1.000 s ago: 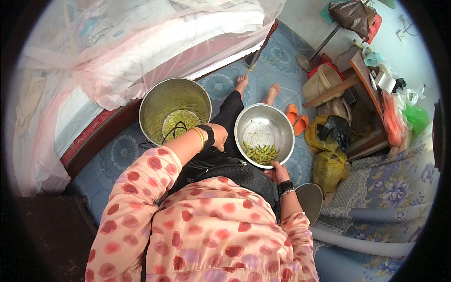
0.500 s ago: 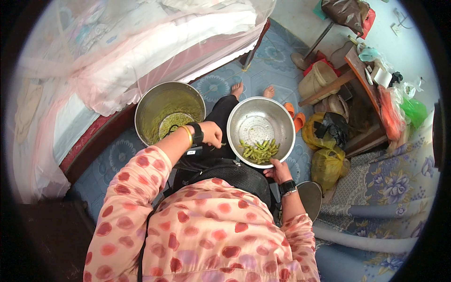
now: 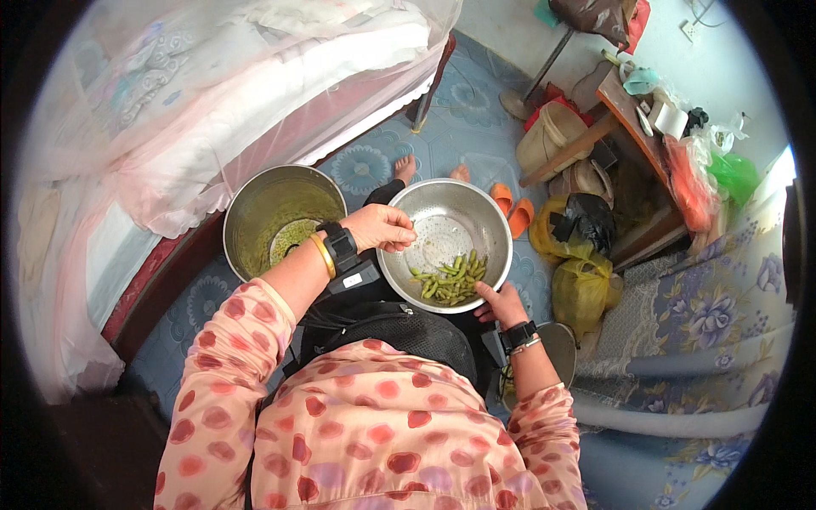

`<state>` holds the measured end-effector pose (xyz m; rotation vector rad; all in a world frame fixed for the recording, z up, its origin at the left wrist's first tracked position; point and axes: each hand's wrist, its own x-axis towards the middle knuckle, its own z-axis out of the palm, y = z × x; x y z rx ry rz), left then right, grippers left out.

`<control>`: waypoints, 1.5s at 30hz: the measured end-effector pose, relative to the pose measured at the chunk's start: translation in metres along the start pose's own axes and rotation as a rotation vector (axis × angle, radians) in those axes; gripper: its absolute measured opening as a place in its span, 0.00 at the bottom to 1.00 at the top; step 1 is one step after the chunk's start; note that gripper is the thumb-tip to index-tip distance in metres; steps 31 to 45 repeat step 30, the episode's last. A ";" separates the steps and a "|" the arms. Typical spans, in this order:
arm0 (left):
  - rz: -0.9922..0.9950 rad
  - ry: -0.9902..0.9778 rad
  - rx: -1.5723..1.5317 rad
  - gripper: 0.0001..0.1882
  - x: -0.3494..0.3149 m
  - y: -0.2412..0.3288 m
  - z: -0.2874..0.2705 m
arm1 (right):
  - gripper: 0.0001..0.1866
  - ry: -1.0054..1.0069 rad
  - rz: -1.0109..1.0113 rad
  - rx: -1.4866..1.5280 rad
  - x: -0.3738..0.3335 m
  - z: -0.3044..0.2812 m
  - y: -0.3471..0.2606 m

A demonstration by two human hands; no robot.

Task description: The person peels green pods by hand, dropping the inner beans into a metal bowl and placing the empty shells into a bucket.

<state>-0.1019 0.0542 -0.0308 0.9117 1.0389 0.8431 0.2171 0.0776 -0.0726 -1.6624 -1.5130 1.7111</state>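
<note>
A wide metal bowl (image 3: 398, 281) rests at my lap with a heap of green bean pods (image 3: 452, 278) on its near side. My right hand (image 3: 501, 306) grips the bowl's near right rim, thumb on the edge and fingers beneath. Over the bowl's left rim is my left hand (image 3: 384, 228), fingertips pinched together; whatever they hold, if anything, is too small to make out. To the left stands a deep metal pot (image 3: 255, 223), with shelled green beans (image 3: 293, 238) at its bottom, partly hidden by my left wrist.
A bed with a pink net (image 3: 183, 174) lies along the left. Orange slippers (image 3: 519, 218) and a yellow plastic bag (image 3: 582, 293) are on the blue floor. At the right are a wooden table (image 3: 633, 115), a beige bucket (image 3: 548, 136) and a flowered curtain (image 3: 705, 319).
My left hand has moved from between pot and bowl, up and over the bowl's left rim. My right hand keeps its hold on the bowl. The whole view has shifted slightly.
</note>
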 end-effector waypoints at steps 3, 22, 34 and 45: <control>0.002 -0.006 -0.017 0.07 0.005 0.002 0.005 | 0.25 0.136 -0.129 -0.119 0.003 -0.002 -0.002; 0.276 -0.169 0.051 0.06 0.018 0.013 0.077 | 0.08 -0.130 -0.535 0.270 -0.042 0.029 -0.076; 0.297 -0.065 0.263 0.12 0.020 0.014 0.072 | 0.05 -0.062 -0.541 0.248 -0.052 0.013 -0.060; 0.297 -0.065 0.263 0.12 0.020 0.014 0.072 | 0.05 -0.062 -0.541 0.248 -0.052 0.013 -0.060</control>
